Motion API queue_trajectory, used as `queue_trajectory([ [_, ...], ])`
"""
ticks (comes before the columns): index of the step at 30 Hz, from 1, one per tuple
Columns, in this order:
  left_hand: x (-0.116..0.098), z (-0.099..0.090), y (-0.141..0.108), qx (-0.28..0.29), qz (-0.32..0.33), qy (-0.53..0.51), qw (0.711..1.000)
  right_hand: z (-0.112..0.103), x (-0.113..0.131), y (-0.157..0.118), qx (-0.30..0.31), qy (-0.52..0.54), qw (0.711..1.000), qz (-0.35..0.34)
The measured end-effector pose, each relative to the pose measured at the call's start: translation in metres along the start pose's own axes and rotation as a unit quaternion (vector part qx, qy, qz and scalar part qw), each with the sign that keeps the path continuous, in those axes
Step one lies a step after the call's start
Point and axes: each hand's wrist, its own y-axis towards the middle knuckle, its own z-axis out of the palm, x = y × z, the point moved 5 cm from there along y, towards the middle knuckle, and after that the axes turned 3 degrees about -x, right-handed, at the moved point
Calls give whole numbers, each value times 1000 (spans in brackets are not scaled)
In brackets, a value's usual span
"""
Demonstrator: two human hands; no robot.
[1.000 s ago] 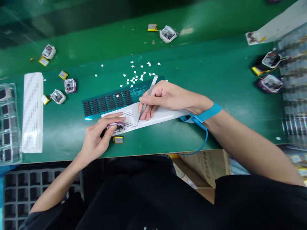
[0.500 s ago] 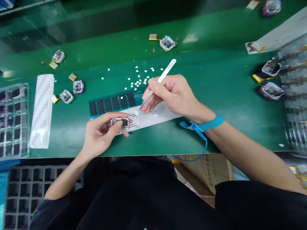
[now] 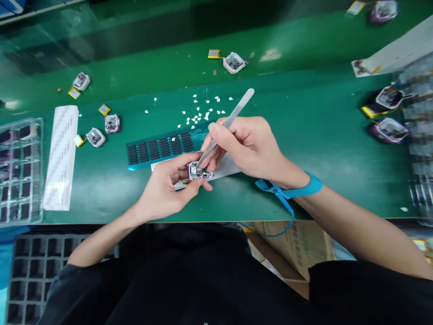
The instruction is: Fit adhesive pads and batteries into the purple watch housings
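Note:
My left hand [image 3: 169, 185] grips a small open device housing [image 3: 202, 171] with a circuit board showing inside and a purple side. In my right hand [image 3: 245, 142] is a pair of metal tweezers [image 3: 233, 115], held slantwise like a pen. The tweezer tips reach the left part of the housing's inside; whether they pinch anything is too small to tell. Under both hands lies a white label sheet [image 3: 230, 168], partly covered. Just behind it is a blue sheet with rows of black pads [image 3: 158, 148]. A blue wrist strap [image 3: 304, 186] circles my right wrist.
Several small white stickers [image 3: 196, 118] lie scattered behind the pad sheet. More open housings with yellow batteries stand around, such as one housing [image 3: 95, 137] at left and another [image 3: 234, 62] at the back. A clear tray [image 3: 39, 171] and a printed strip [image 3: 61, 158] are far left.
My left hand has carried the housing right, over the label sheet and under the tweezers. The tweezer tips have gone from the label sheet to the inside of the housing.

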Motion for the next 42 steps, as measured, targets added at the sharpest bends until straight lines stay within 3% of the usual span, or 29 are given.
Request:
queue_trajectory([
  [23, -6, 1, 3, 14, -25, 38, 999, 2, -3, -3, -9, 33, 999, 28],
  [42, -1, 2, 3, 97, -63, 85, 990, 5, -1, -8, 15, -33, 999, 14],
])
